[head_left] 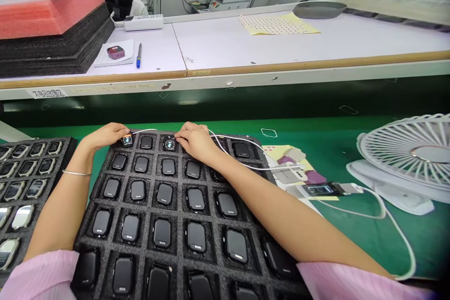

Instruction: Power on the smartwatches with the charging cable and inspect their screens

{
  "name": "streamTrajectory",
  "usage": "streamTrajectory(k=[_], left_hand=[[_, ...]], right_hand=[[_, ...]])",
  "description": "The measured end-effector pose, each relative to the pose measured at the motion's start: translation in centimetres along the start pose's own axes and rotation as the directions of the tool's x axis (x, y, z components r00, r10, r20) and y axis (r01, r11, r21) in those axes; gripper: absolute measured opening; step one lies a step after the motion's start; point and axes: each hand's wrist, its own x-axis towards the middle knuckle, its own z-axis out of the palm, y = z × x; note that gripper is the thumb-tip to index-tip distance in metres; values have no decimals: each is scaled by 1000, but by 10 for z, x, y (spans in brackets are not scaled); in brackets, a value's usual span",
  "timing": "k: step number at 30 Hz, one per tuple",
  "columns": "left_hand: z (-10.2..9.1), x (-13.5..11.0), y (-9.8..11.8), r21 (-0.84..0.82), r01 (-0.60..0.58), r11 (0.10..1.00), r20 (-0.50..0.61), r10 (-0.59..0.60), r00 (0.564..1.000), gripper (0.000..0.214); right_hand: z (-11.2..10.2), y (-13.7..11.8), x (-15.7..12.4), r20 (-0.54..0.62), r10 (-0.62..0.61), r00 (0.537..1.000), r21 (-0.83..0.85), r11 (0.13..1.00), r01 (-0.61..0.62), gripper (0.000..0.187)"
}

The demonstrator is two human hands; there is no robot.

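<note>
A black foam tray [144, 211] lies in front of me, with several dark smartwatch bodies in its square pockets. At its far left corner my left hand [108, 135] has its fingers closed on a smartwatch [127, 140] with a lit screen. My right hand [197, 140] reaches the far row, thumb and fingers pinched at the right edge of a second lit smartwatch [170, 144]. One unlit smartwatch [146, 142] sits in the pocket between them. A white cable [253, 140] runs from behind my right hand to the right; another thin white cable leads off the left watch.
Another foam tray [65, 150] with watch cases is at left. On the right stand a white fan [404, 154] and a small meter [321, 190] with cables. The raised shelf [218, 51] beyond holds foam sheets [52, 14], a pen [139, 56] and a yellow sheet [281, 24]. A person sits behind it.
</note>
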Motion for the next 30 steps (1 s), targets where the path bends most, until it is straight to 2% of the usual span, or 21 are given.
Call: streamTrajectory(k=[2,3,5,7,8,9,11,13,14,20,25,27,30], left_hand=[[-1,0,0,-38,2,999,-7,-2,1000,52],[-1,0,0,-50,4,999,-48,-6,999,48],[0,-1,3,-40,15,999,-196,-23,980,38],[3,-2,9,-6,10,1000,-375,-12,927,32],[6,-3,13,-2,-23,1000,-408,20,913,31],[9,-5,18,-7,-80,997,-384,71,921,30],[19,-7,29,-22,-218,976,-235,207,950,28],[30,-7,36,12,-311,950,-77,311,947,20],[35,-7,37,57,-333,941,-45,335,941,16],[47,-5,39,405,-327,854,-54,380,924,12],[46,-4,54,660,-305,686,21,390,921,37],[40,-2,55,626,-318,712,27,388,921,37],[25,2,47,372,-286,883,-48,326,944,38]], right_hand=[[-1,-1,-1,8,2,1000,-5,1000,-2,22],[-1,-1,-1,12,0,1000,-6,1000,0,23],[-2,-2,-1,16,-5,1000,-11,1000,5,24],[-3,-2,-2,18,-6,1000,-23,1000,6,25],[-3,-3,-2,21,-5,1000,-31,1000,6,25],[-3,-3,-2,25,-2,1000,-37,999,3,26],[-4,-4,-3,31,9,999,-33,999,-8,26],[-3,-5,-3,33,26,999,-17,1000,-26,25],[-3,-5,-3,34,34,999,-12,999,-33,25],[-4,-7,-2,53,38,998,-25,999,-37,25],[-6,-6,-4,67,22,998,-48,999,-19,26],[-6,-8,-4,67,26,997,-57,998,-22,25],[-6,-14,-1,83,64,994,-60,996,-59,24]])
